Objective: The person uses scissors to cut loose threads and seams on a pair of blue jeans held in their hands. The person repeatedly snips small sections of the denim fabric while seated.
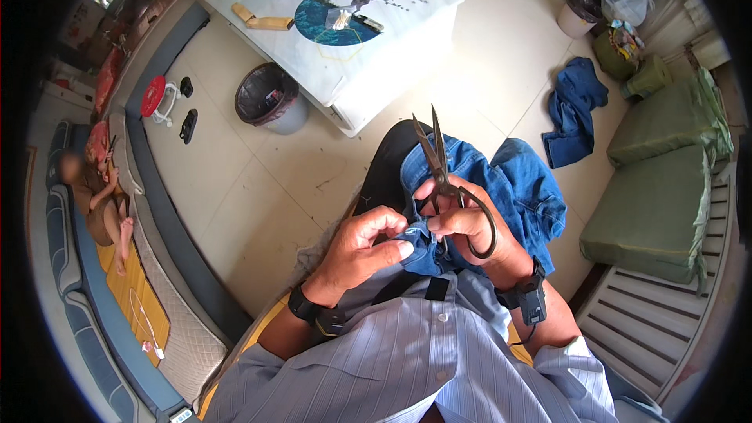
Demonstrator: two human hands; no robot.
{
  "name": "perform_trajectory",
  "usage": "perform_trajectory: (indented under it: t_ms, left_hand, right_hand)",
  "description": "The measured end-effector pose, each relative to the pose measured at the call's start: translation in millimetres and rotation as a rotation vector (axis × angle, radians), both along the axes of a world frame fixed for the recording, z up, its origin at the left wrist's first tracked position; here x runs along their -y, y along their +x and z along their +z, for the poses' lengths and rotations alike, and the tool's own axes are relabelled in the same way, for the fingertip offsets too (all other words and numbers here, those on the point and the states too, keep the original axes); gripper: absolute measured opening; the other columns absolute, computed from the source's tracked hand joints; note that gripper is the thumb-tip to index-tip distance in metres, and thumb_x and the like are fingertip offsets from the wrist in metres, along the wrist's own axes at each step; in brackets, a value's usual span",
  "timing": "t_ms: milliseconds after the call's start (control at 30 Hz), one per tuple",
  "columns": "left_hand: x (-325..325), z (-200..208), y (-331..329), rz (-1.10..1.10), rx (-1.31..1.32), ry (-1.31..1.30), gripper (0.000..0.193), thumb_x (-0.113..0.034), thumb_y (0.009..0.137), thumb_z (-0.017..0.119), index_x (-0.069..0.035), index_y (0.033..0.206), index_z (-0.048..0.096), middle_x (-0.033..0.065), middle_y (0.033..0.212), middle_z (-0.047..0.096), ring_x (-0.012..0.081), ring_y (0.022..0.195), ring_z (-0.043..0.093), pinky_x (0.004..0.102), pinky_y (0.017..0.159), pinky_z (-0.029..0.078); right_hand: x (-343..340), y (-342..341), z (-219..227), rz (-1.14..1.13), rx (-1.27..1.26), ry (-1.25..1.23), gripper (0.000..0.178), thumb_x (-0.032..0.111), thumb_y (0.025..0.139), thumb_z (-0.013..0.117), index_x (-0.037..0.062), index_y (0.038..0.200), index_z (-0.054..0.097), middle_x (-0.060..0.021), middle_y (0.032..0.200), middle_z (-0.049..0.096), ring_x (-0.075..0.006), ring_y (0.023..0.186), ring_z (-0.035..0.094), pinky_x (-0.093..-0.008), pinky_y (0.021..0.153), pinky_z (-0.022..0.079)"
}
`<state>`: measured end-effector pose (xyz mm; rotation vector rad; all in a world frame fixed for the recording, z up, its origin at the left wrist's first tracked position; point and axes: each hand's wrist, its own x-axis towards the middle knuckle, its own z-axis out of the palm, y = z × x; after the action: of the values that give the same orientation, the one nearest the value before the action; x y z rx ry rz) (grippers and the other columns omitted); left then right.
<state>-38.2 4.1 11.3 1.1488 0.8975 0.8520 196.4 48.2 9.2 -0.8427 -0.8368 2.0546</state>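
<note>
A pair of blue jeans (526,180) lies bunched across my lap. My left hand (362,249) is closed, pinching a folded edge of the denim between thumb and fingers. Close beside it, my right hand (464,218) holds dark metal scissors (435,158) by the handles, its thumb and fingertips also against the denim. The scissor blades point away from me, slightly apart, and touch no cloth at their tips. Part of the handles and the gripped cloth is hidden by my fingers.
Another piece of blue denim (576,110) lies on the floor ahead right. Green cushions (650,204) rest on a white slatted bench (654,313). Ahead stand a white table (376,70) and a lined trash bin (291,116). At left, a person (102,196) sits on a sofa.
</note>
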Motion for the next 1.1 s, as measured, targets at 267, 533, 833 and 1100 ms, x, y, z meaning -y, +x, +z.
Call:
perform_trajectory:
  t_ms: [267,533,833,1100]
  left_hand:
    - [0,2,6,0.084,-0.052,-0.015,0.020,0.001,0.089,0.078,-0.003,0.098,0.060,-0.0005,0.097,0.057,0.0059,0.084,0.050,0.0255,0.074,0.043]
    - [-8,2,-2,0.043,0.092,-0.146,0.009,-0.005,0.098,0.072,-0.005,0.101,0.063,-0.0049,0.094,0.059,0.0030,0.082,0.050,0.0221,0.071,0.043]
    - [-9,-23,-27,0.175,0.327,-0.214,0.007,-0.004,0.101,0.067,-0.002,0.107,0.067,-0.0002,0.101,0.068,0.0089,0.095,0.061,0.0293,0.091,0.051]
    - [-7,-24,-17,0.214,0.522,-0.241,0.018,0.000,0.098,0.066,0.001,0.116,0.065,0.0091,0.112,0.073,0.0180,0.103,0.069,0.0373,0.100,0.054]
  right_hand:
    - [-3,1,3,-0.036,-0.014,-0.069,0.044,0.001,0.077,0.075,-0.0012,0.119,0.065,-0.0076,0.087,0.066,-0.0155,0.071,0.062,-0.0297,0.067,0.049]
    - [-10,1,14,0.004,-0.039,-0.019,0.046,-0.004,0.078,0.073,-0.0001,0.123,0.065,-0.0087,0.091,0.069,-0.0162,0.078,0.064,-0.0294,0.071,0.049]
    - [-12,18,20,-0.014,0.148,0.105,0.047,-0.004,0.082,0.073,0.0019,0.128,0.063,-0.0091,0.096,0.073,-0.0158,0.090,0.069,-0.0292,0.080,0.052]
    - [14,3,10,0.067,0.380,0.202,0.046,-0.003,0.083,0.077,0.0024,0.126,0.062,-0.0036,0.093,0.072,-0.0097,0.083,0.066,-0.0271,0.076,0.052]
